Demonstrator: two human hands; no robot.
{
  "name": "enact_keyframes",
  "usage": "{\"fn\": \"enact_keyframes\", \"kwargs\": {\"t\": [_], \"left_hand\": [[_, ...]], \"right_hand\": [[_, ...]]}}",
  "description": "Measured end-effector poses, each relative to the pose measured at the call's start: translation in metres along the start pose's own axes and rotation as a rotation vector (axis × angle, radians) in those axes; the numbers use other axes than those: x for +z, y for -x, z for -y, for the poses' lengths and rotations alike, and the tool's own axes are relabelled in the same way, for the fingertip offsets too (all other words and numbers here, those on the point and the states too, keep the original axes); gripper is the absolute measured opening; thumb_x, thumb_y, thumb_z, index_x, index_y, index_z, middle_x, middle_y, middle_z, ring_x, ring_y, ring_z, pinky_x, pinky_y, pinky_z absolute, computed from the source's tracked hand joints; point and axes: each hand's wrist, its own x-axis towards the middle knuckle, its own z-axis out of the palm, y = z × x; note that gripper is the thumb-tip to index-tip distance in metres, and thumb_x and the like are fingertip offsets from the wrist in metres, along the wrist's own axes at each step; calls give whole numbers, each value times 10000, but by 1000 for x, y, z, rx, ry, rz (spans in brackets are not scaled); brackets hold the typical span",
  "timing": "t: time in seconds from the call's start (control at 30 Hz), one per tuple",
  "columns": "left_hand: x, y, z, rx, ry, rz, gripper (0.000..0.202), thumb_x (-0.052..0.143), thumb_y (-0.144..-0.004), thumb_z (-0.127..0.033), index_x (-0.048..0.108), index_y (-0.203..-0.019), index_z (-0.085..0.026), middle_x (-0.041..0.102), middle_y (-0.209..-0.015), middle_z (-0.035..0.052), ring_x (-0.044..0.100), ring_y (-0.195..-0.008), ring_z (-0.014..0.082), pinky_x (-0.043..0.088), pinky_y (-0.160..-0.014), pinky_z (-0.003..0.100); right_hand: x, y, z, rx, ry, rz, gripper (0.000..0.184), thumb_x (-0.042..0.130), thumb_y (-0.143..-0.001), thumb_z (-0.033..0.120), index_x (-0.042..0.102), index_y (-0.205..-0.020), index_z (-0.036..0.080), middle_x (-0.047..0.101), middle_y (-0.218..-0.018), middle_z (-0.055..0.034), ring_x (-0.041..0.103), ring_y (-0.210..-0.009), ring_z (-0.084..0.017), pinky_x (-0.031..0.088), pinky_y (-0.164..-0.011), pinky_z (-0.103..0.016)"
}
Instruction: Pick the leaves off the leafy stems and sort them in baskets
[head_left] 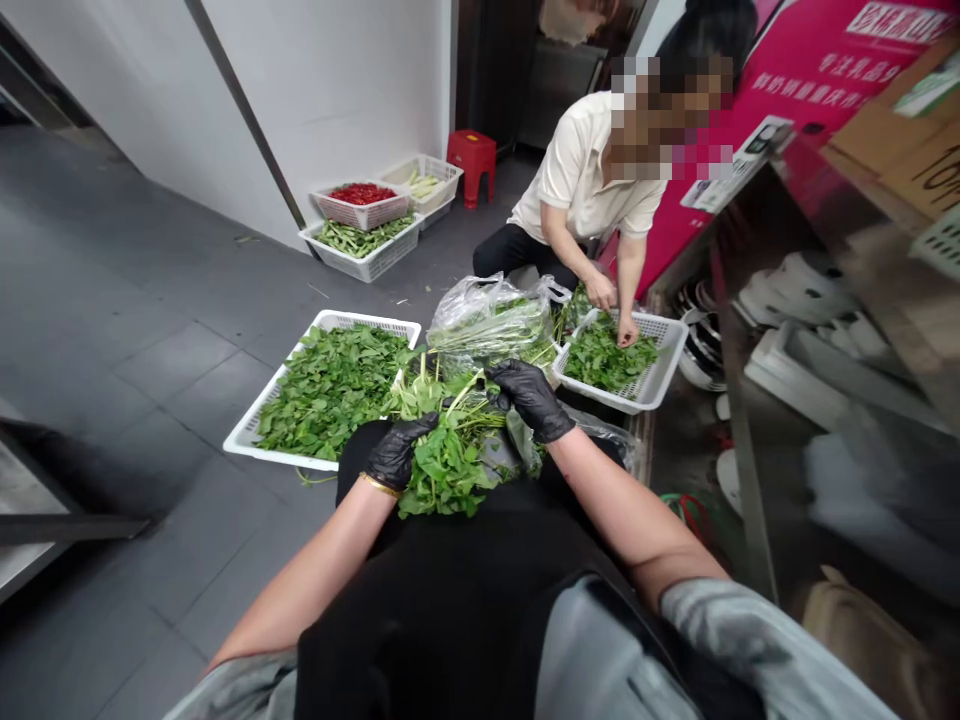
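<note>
Nearest, over the black clothing (435, 610) of the lap, a loose bunch of green leafy stems (450, 465) is held by the left hand (397, 450), which is covered by a black glove. Its fingers are curled around the stems, with the leaves hanging below; by this grip, it seems, the pale stem ends are kept free for the other side. At these ends the right hand (531, 398), gloved in black also, is placed with its fingers bent and brought narrowly together; whether a stem is pinched there cannot be told surely.

Just beyond the left hand, a white rectangular plastic basket (244, 437) is filled with picked-looking green leaves (326, 395), probably put there to be within easy reach. Ahead, a clear plastic bag (465, 335) is seen with more greens inside, placed between two workers, perhaps for sharing.

To its right, a smaller white perforated basket (667, 375) is partly filled with leaves, and into it a hand (628, 330) of a co-worker in a cream shirt (574, 150) is lowered.

Farthest, red chillies (361, 193) in a white basket are stacked above green beans (364, 238), apparently to save floor, near a red plastic stool (471, 160).
</note>
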Motion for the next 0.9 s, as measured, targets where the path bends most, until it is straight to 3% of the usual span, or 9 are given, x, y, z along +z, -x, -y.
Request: {"fn": "enact_keyframes", "kwargs": {"t": [0.1, 0.2, 0.27, 0.43, 0.57, 0.63, 0.77, 0.9], "left_hand": [[4, 4, -6, -40, -13, -7, 332, 930, -480, -108, 806, -781, -174, 759, -652, 30, 758, -941, 393, 608, -899, 508], [12, 2, -5, -45, 49, 140, 510, 939, -433, -69, 815, -916, -178, 790, -752, 45, 736, -1041, 391, 574, -982, 531], [16, -1, -2, -31, 70, 187, 593, 949, -402, -68, 812, -969, -172, 800, -798, 64, 719, -1093, 385, 558, -1016, 519], [-2, -15, 3, 13, 47, 45, 404, 949, -482, -183, 807, -856, -132, 801, -808, 83, 743, -1021, 344, 586, -977, 449], [-27, -27, -4, 13, -130, 188, 404, 933, -542, -264, 819, -889, -91, 801, -1025, 148, 749, -985, 310, 606, -909, 371], [-30, -30, -6, 13, -202, 189, 407, 943, -529, -293, 821, -863, -93, 805, -980, 145, 757, -921, 306, 614, -865, 372], [-10, -24, -3, 91, -237, 92, 444, 971, -480, -363, 812, -828, -138, 808, -888, 91, 754, -925, 300, 593, -925, 413], [16, -14, 0, 175, -227, 149, 465, 974, -461, -401, 805, -826, -166, 809, -936, 77, 708, -1110, 321, 508, -1081, 449]], "right_hand": [[15, 10, -2, 71, -131, 110, 382, 788, -724, 546, 696, -831, 192, 646, -720, 15, 490, -496, -85, 382, -457, -237], [29, 20, -7, 141, -229, 261, 426, 782, -748, 549, 719, -986, 202, 691, -814, 10, 541, -538, -90, 434, -489, -232], [29, 19, -4, 153, -165, 259, 470, 837, -693, 507, 740, -1017, 180, 730, -873, -11, 576, -558, -96, 467, -524, -238], [-9, 7, 24, 88, 59, 158, 445, 902, -604, 431, 759, -887, 119, 732, -781, -28, 572, -480, -98, 469, -506, -255], [-44, 3, 38, -9, -59, 6, 442, 888, -616, 460, 742, -860, 122, 748, -853, -45, 535, -455, -73, 421, -435, -236], [-48, 3, 38, -21, -131, -46, 432, 883, -618, 461, 740, -846, 124, 746, -841, -43, 522, -447, -65, 394, -413, -223], [-27, 3, 27, 30, -189, -36, 415, 905, -576, 420, 735, -810, 122, 724, -745, -24, 501, -437, -60, 382, -413, -214], [3, 9, 19, 82, -235, 40, 419, 898, -590, 407, 752, -858, 120, 709, -750, -9, 501, -453, -59, 396, -434, -220]]}}
